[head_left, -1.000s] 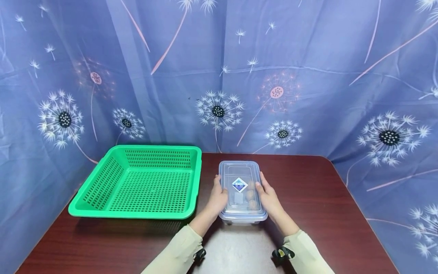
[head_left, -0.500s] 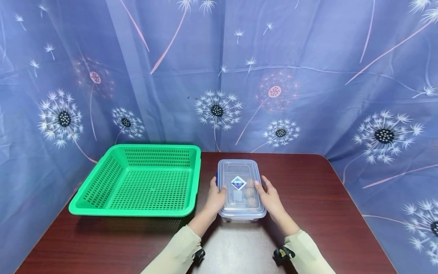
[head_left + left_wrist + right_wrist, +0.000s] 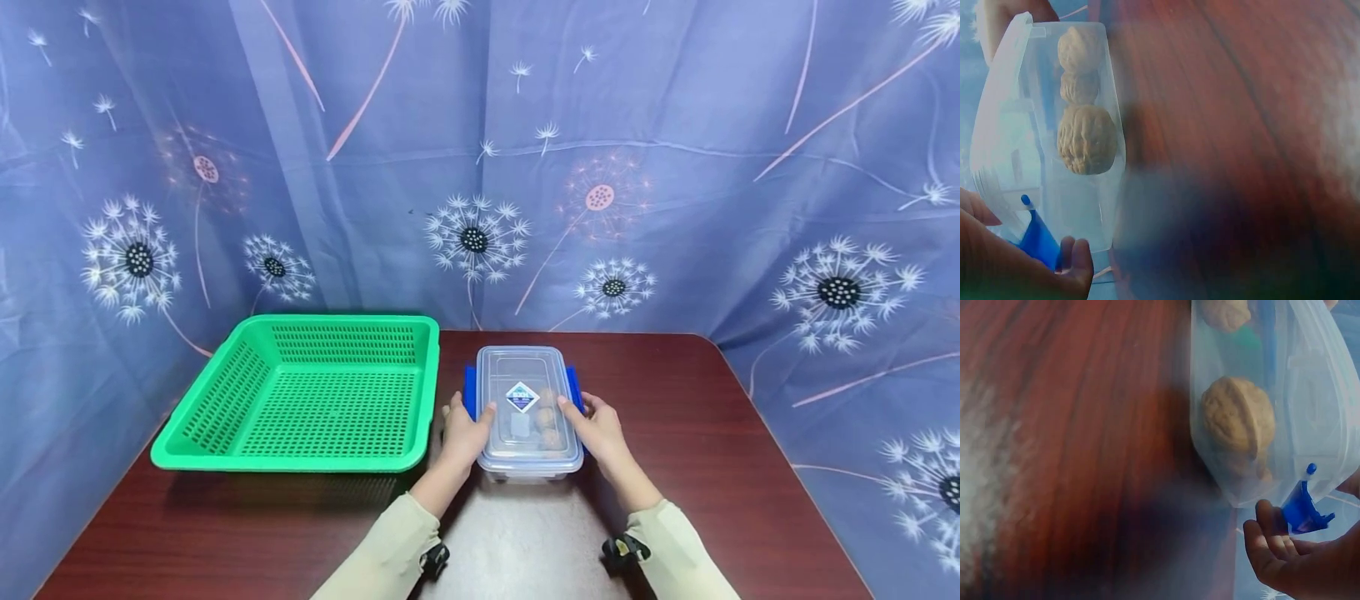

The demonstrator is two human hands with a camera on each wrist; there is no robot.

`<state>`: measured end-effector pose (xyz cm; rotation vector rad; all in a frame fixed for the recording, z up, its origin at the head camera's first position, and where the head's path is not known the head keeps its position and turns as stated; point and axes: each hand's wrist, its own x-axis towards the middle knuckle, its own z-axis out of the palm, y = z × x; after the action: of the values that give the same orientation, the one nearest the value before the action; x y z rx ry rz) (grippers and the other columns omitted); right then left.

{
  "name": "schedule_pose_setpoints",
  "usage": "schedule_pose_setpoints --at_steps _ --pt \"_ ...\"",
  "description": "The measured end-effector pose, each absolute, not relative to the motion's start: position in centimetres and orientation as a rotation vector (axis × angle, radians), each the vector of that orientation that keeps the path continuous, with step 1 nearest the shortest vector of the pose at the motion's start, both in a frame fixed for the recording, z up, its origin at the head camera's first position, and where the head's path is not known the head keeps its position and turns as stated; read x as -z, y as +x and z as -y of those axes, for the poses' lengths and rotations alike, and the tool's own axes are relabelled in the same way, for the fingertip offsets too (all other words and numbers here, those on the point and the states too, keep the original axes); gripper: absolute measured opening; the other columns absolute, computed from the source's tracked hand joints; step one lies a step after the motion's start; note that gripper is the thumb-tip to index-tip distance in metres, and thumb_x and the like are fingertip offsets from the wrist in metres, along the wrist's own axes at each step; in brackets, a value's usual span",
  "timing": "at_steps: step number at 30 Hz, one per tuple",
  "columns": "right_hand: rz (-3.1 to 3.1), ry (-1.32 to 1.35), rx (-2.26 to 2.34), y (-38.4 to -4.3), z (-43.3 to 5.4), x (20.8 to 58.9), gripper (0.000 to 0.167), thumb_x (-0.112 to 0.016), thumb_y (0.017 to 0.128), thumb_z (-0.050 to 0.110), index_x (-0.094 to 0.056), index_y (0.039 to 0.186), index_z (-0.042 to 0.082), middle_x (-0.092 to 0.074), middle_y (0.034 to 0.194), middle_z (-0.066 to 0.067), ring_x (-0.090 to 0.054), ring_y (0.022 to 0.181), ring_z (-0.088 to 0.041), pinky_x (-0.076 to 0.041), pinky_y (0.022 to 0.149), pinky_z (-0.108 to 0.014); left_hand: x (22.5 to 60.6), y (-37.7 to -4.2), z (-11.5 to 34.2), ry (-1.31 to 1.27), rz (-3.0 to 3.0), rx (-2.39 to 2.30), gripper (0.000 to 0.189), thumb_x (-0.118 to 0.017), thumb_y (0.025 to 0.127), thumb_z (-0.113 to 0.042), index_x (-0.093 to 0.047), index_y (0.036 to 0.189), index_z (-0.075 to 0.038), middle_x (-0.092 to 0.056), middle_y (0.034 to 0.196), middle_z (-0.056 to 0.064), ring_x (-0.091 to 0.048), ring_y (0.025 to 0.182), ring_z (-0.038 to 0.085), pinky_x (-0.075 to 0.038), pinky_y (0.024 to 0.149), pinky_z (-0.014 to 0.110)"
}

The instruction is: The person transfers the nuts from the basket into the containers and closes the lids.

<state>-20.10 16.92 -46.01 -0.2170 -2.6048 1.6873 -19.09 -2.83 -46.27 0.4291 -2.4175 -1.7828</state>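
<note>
A clear lidded food container (image 3: 517,446) with a diamond-shaped label on top lies in front of me. Through its wall in the left wrist view, several walnuts (image 3: 1087,139) show inside. My left hand (image 3: 461,435) rests its thumb on the lid's edge, fingers around the raised blue side latch (image 3: 1041,242). On the opposite side, the thumb of my right hand (image 3: 604,435) lies on the lid, with its curled fingers at the other blue latch (image 3: 1302,510). Both latches stick outward from the container's sides.
A green plastic basket (image 3: 333,408) with slotted walls stands to the left on the dark red wooden table (image 3: 697,467). Behind the table hangs a blue curtain (image 3: 360,225) printed with dandelions.
Both blue latches now stand out from the container's sides; earlier, the left one showed first. My fingers have moved outward along with them while the thumbs stay on the lid.
</note>
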Motion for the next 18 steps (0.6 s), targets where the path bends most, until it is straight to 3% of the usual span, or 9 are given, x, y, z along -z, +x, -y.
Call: schedule_pose_setpoints --at_steps 3,6,11,18 --pt "2.592 -0.185 -1.591 -20.2 -16.7 45.9 0.053 -0.064 0.092 0.023 -0.051 0.127 -0.014 -0.062 0.103 -0.025 -0.062 0.086 -0.024 -0.055 0.074 -0.031 46.2 -19.0 2.6 0.394 2.406 1.721 0.061 -0.066 0.091 -0.016 -0.039 0.137 0.013 -0.044 0.122 0.032 -0.051 0.114 0.043 -0.041 0.101 0.050" --pt "2.608 -0.149 -1.486 -20.2 -16.3 45.9 0.048 -0.062 0.094 0.020 -0.052 0.126 -0.013 -0.062 0.107 -0.027 -0.062 0.094 -0.033 -0.053 0.083 -0.039 46.1 -18.9 2.4 0.357 2.408 1.653 0.052 -0.066 0.090 -0.013 -0.046 0.131 0.012 -0.048 0.112 0.026 -0.055 0.105 0.040 -0.045 0.095 0.049" --pt "2.638 -0.082 -1.471 -19.7 -15.9 45.8 0.050 -0.054 0.097 0.014 -0.042 0.134 -0.017 -0.054 0.123 -0.037 -0.054 0.114 -0.045 -0.042 0.099 -0.053 45.8 -18.3 2.2 0.272 2.450 1.636 0.057 -0.062 0.085 -0.004 -0.041 0.135 0.014 -0.048 0.123 0.031 -0.050 0.115 0.045 -0.039 0.101 0.054" --pt "2.655 -0.003 -1.371 -19.4 -15.5 45.8 0.048 -0.050 0.097 0.009 -0.039 0.134 -0.020 -0.051 0.124 -0.040 -0.054 0.114 -0.048 -0.042 0.098 -0.056 45.5 -17.8 2.1 0.196 2.375 1.858 0.062 -0.051 0.087 0.005 -0.024 0.143 0.017 -0.037 0.139 0.039 -0.035 0.132 0.046 -0.025 0.112 0.054"
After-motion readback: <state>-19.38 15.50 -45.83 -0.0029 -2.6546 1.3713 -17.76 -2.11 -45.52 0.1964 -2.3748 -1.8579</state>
